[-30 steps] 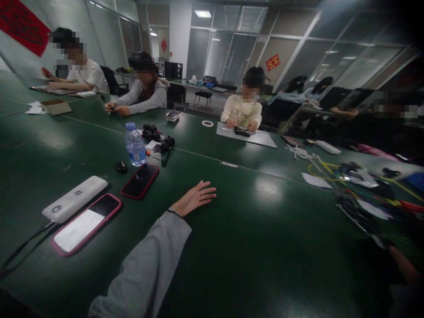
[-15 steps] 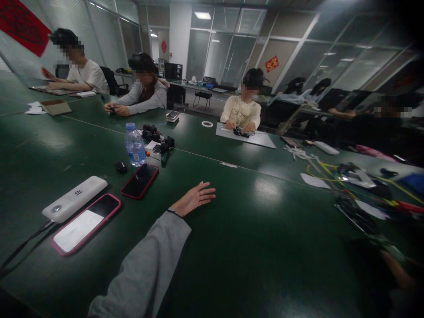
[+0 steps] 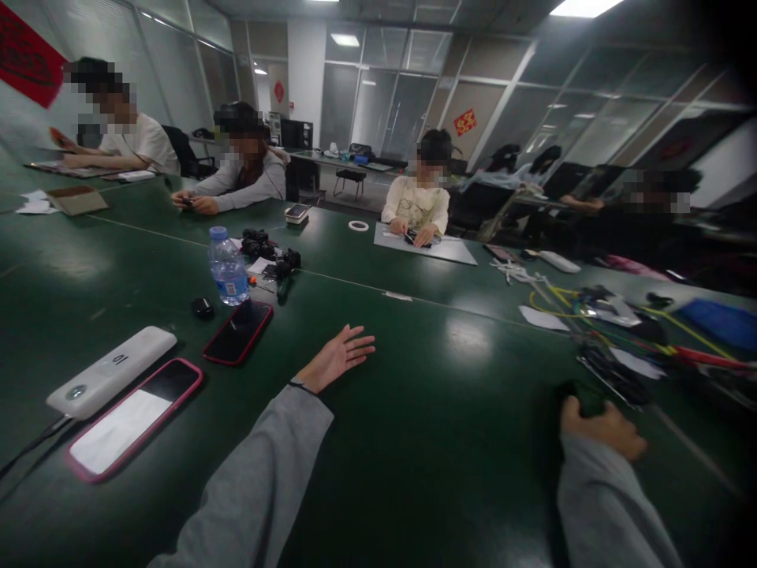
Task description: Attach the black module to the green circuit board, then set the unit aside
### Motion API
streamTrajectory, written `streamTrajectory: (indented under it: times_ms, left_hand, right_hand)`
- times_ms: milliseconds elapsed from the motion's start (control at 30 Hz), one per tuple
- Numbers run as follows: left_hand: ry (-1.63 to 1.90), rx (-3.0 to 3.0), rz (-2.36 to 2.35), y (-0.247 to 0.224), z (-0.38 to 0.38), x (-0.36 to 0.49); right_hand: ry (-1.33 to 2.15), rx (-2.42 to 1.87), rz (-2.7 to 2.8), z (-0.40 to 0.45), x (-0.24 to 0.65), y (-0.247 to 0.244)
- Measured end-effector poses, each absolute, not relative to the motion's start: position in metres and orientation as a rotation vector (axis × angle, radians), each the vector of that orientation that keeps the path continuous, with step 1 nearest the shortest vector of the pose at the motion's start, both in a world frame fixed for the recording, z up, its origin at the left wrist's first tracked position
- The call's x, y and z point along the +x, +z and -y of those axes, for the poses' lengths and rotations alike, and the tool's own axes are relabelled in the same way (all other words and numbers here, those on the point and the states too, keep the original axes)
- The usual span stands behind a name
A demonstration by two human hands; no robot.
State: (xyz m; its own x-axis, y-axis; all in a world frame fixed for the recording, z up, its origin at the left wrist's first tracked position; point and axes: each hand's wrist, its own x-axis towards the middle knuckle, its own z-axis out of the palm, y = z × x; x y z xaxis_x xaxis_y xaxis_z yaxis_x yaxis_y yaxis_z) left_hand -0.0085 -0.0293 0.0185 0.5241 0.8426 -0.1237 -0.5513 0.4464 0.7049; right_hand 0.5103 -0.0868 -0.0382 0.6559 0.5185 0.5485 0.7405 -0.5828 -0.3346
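Head view. White device, marked "01". Clear bottle, blue cap, label illegible. Left hand: fingers spread, over green table. Right hand: fingers curled at blurred dark item, near black bundle; grip cannot be told.

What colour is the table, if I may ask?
The table is dark green; see the head view.
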Motion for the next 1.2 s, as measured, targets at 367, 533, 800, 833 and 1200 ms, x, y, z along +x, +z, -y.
streamTrajectory:
  times_ms: [367, 533, 800, 833, 1200]
  left_hand:
    - [1.197, 0.524, -0.577, 0.006, 0.009, -0.013]
    - [1.182, 0.504, -0.59, 0.006, 0.002, -0.015]
    - [1.139, 0.607, -0.659, 0.02, 0.012, -0.009]
    - [1.147, 0.624, -0.674, 0.021, 0.013, -0.008]
    - [1.163, 0.73, -0.761, 0.009, 0.01, -0.008]
  right_hand:
    - [-0.182, -1.391, 1.989, 0.05, 0.195, -0.016]
    - [0.02, -1.218, 2.13, 0.075, 0.151, -0.007]
    - [0.012, -1.324, 1.885, 0.067, 0.162, -0.017]
    - [-0.001, -1.347, 1.847, 0.066, 0.163, -0.018]
    - [0.002, -1.408, 1.661, 0.062, 0.168, -0.022]
